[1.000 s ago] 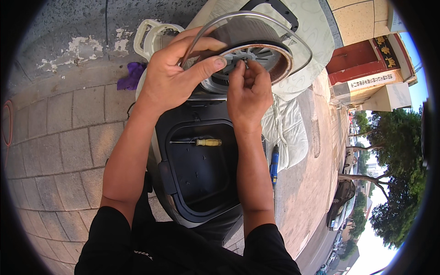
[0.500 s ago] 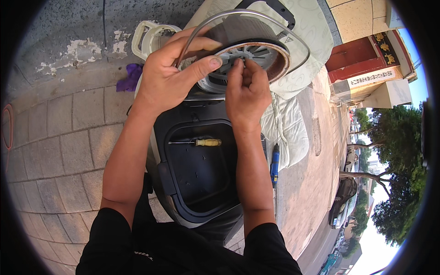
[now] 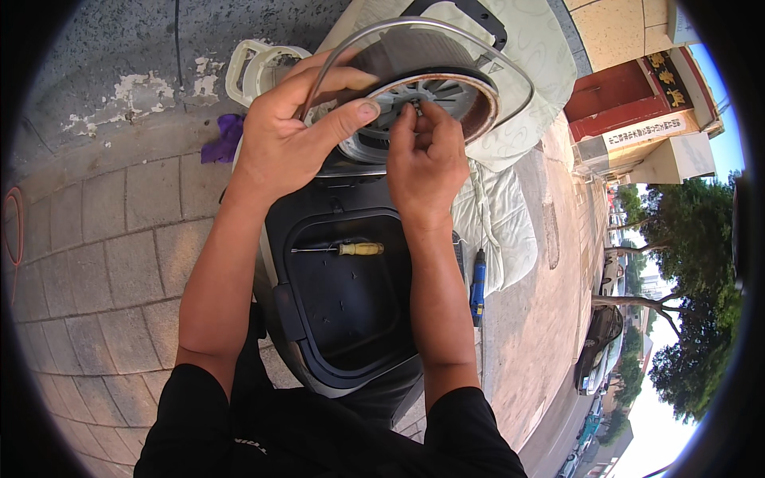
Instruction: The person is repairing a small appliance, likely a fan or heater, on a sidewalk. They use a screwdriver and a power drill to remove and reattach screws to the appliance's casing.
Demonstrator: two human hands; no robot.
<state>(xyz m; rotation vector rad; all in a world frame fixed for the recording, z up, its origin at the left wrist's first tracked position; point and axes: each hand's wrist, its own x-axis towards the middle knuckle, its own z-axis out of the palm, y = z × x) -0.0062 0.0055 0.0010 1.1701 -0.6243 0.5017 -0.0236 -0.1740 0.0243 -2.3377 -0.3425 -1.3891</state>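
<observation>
A round metal housing (image 3: 480,111) with a rusty inner rim is tilted toward me above the black bin. Inside it sits a grey finned wheel (image 3: 388,102), and dark mesh wraps the outside. My left hand (image 3: 296,127) grips its left side, thumb along the rim and fingers behind. A bent metal tube (image 3: 446,25) arches over the housing and passes by this hand. My right hand (image 3: 426,155) reaches inside, thumb and forefinger pinched at the wheel's hub. What they pinch is too small and covered to name.
In the black bin (image 3: 291,275) lie a screwdriver (image 3: 360,248) with a yellow handle and several small screws. A blue power screwdriver (image 3: 478,287) is to the right, beside a pale cloth (image 3: 510,239). A purple cloth (image 3: 223,139) and a cream plastic part (image 3: 253,72) lie at left.
My right thumb and forefinger have shifted slightly at the wheel's hub. The left hand keeps its grip, and the housing stays almost in place.
</observation>
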